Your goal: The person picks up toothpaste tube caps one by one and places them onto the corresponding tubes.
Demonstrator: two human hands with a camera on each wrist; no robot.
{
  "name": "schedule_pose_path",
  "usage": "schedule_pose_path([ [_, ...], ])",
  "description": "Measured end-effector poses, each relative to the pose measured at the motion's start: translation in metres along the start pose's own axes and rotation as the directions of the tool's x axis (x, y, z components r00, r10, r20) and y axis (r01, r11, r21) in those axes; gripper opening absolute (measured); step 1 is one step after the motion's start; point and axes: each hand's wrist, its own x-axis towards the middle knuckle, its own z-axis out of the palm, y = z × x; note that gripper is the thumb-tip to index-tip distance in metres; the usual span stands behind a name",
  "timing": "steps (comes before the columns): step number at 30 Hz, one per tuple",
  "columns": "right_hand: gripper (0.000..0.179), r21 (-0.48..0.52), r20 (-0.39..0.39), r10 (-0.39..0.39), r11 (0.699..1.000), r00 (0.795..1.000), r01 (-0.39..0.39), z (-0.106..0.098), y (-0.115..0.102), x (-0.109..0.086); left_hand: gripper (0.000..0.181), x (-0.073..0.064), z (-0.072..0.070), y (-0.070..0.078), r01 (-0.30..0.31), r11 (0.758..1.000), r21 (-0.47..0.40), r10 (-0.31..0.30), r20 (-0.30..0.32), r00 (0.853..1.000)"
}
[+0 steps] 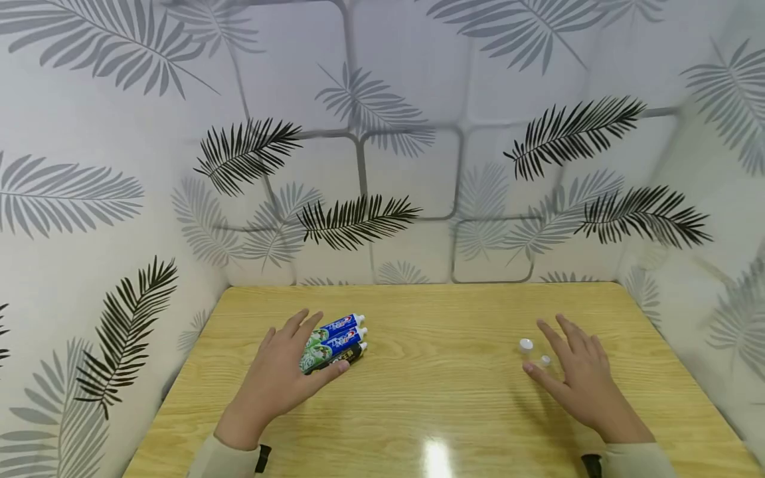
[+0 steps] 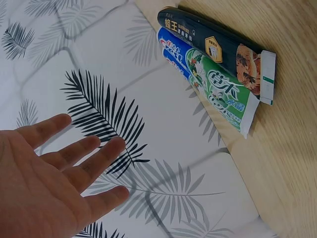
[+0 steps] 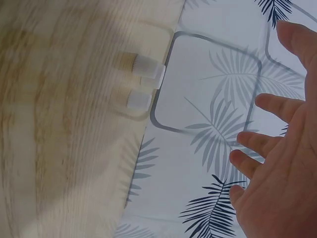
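Note:
Three toothpaste tubes lie side by side at the left of the table. Two are blue-and-green toothpaste tubes (image 1: 340, 341), and nearest me is a black toothpaste tube (image 2: 213, 47); their white tips point right. My left hand (image 1: 281, 375) is over the crimped ends with fingers spread, hiding part of them in the head view. In the left wrist view a gap separates hand and tubes. To the right, small white caps (image 1: 526, 345) stand on the table, some overlapping in the right wrist view. Beside them hovers my right hand (image 1: 576, 375), fingers spread, holding nothing.
The wood-grain table (image 1: 430, 385) meets a pale leaf-patterned wall covering (image 1: 406, 172) at the back, with more of it at both sides. Light reflects off the table near its front. Dark bands show at both of my sleeve cuffs.

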Motion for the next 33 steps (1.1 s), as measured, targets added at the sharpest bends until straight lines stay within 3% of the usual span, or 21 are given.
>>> schedule_pose_path([
  [12, 0.075, -0.024, -0.014, -0.017, 1.000, 1.000, 0.016, -0.005, 0.000, -0.002, 0.097, -0.002, 0.000, -0.002, 0.002, 1.000, -0.010, -0.002, -0.010, 1.000],
  [22, 0.065, -0.104, -0.047, -0.021, 0.994, 0.999, 0.016, -0.006, 0.003, -0.003, 0.098, -0.002, 0.002, -0.008, 0.005, 1.000, -0.012, -0.006, -0.018, 1.000],
  [33, 0.059, -0.069, 0.017, 0.022, 0.997, 1.000, -0.021, -0.004, 0.003, -0.001, 0.098, -0.006, 0.005, -0.010, 0.011, 1.000, -0.007, -0.011, -0.008, 1.000],
])
